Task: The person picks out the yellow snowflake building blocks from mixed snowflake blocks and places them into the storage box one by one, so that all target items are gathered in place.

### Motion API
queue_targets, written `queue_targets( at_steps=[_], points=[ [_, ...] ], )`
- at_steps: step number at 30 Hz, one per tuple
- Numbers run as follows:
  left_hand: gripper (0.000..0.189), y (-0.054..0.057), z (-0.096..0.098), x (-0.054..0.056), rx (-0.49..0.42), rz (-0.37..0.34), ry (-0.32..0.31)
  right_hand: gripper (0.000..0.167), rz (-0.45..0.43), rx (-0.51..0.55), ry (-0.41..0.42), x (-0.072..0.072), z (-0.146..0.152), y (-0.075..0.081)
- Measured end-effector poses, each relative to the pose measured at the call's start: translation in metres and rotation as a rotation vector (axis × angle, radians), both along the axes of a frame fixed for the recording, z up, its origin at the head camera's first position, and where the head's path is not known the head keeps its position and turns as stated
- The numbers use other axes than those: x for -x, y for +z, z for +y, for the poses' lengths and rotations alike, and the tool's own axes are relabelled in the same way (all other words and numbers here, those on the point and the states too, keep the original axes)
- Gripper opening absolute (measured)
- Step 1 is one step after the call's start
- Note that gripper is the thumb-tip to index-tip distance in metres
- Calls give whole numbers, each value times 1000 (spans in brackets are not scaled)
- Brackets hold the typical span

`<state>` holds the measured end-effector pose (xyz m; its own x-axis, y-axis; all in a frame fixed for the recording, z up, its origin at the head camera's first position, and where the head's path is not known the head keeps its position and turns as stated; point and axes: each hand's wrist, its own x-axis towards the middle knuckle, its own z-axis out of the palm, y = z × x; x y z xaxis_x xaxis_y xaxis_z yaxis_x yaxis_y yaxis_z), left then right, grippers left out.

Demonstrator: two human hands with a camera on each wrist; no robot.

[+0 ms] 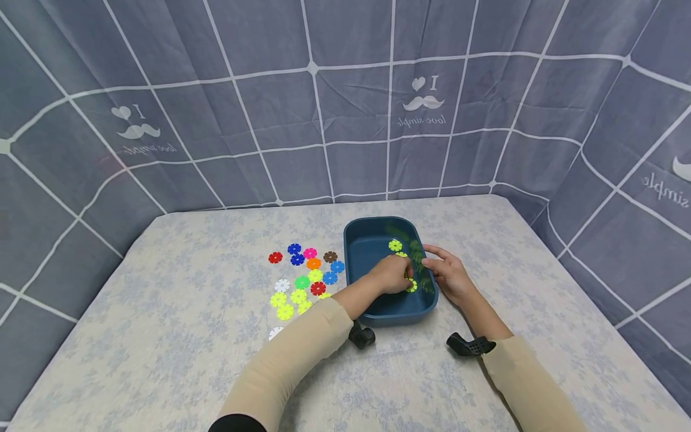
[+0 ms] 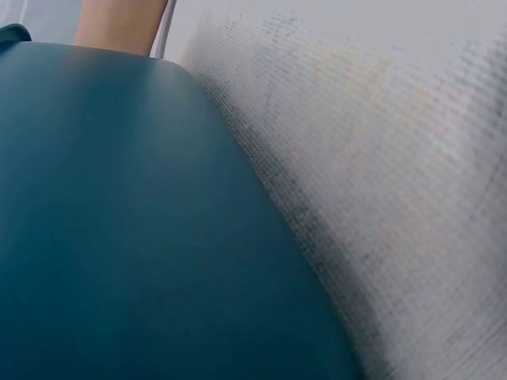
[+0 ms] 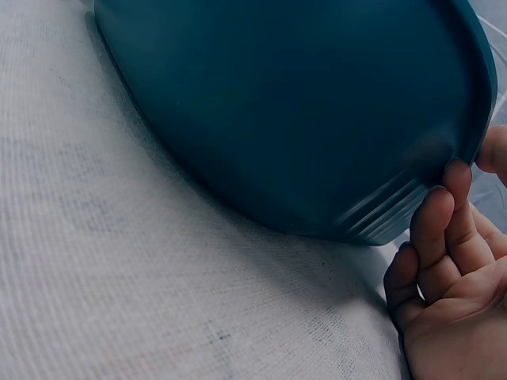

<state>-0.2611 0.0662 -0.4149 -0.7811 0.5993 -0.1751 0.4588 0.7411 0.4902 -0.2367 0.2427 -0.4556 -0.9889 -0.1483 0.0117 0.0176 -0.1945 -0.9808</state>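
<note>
A dark blue plastic basin point(image 1: 372, 318) sits on the table. My left hand point(image 1: 390, 275) reaches over its near left side, fingers curled down inside it, pinching a yellow-green snowflake disc point(image 1: 412, 285) at the fingertips. Another yellow-green disc point(image 1: 395, 245) lies farther back in the basin, and one more is partly hidden by the hand. My right hand point(image 1: 452, 277) holds the basin's right side. In the right wrist view, its fingers point(image 3: 434, 226) touch the ridged outer wall while the thumb is up by the rim. The left wrist view shows mostly basin wall point(image 2: 142, 214).
Left of the basin lie several loose snowflake discs, among them a red disc point(image 1: 275, 257), a green disc point(image 1: 302, 282) and a white disc point(image 1: 282, 285). My left forearm overlaps some of them. A grey checked curtain point(image 1: 356, 102) hangs behind the patterned tablecloth point(image 1: 178, 312).
</note>
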Motion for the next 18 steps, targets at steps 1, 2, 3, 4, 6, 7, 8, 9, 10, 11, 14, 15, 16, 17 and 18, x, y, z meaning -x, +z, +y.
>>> queue_targets(
  at_steps=[1,2,3,4,6,7,8,9,10,11,14,15,16,17,18],
  points=[
    [11,-1,0,0,0,-2,1,51,-3,1,-1,0,0,0],
    [11,-1,0,1,2,-1,1,52,-6,2,-3,0,0,0],
    [11,-1,0,1,3,0,1,52,-9,4,-4,0,0,0],
    [11,-1,1,1,6,1,2,52,-9,3,-4,0,0,0],
    [10,-1,1,1,14,5,4,53,-6,-2,-6,0,0,0],
    [10,-1,1,1,19,7,4,53,-4,-6,-7,0,0,0],
    [10,-1,1,1,23,11,3,53,-2,-12,-7,0,0,0],
    [10,0,1,0,25,13,1,53,0,-17,-7,0,0,0],
    [10,0,1,0,25,15,1,53,1,-22,-9,0,0,0],
    [9,1,1,0,24,19,1,53,0,-26,-11,0,0,-1],
    [9,2,0,-1,9,23,2,53,-6,-28,-17,0,0,-1],
    [9,2,0,-1,-1,23,3,53,-9,-28,-19,0,-1,-1],
    [9,2,-1,-1,-12,24,4,53,-12,-28,-20,0,-1,0],
    [8,1,-1,-1,-29,19,4,53,-14,-29,-21,0,-1,0],
    [7,1,-2,-1,-51,11,7,53,-14,-32,-23,0,-1,0]
  ],
)
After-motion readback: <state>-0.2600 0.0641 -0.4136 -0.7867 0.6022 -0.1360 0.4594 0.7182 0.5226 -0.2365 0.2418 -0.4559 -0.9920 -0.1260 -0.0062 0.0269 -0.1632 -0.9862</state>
